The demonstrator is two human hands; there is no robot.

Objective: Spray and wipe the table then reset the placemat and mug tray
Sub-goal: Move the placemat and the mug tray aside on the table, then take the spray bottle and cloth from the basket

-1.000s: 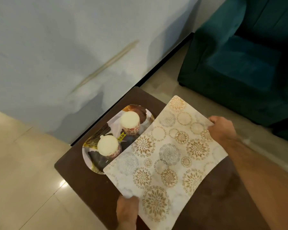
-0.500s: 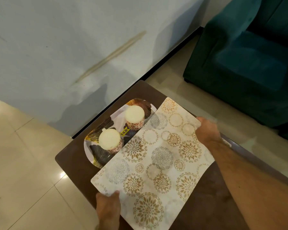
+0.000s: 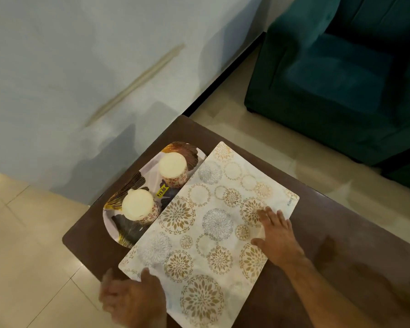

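Left of centre: oval mug tray (image 3: 118, 235) with gold leaf print sits on the dark brown table (image 3: 336, 223), near its left corner. Two mugs on it, upside down by the look of the flat pale tops: one lower left (image 3: 139, 205), one upper right (image 3: 174, 169). Yellow price sticker (image 3: 162, 192) between them.

Bottom left: left hand (image 3: 133, 301) at the placemat's near-left corner, fingers loosely curled, thumb tip on the mat edge. Blurred, so can't tell if it's actually pinching the corner.

Centre: placemat (image 3: 206, 235), white with gold and grey floral circles, lies on the table, set diagonally in frame. Its long left edge overlaps the tray's right rim.

Right of centre: right hand (image 3: 276, 235) palm-down on the mat's right side, fingers spread flat.

Upper right: teal sofa (image 3: 341, 74) on beige tile floor (image 3: 21, 256), well apart from the table.
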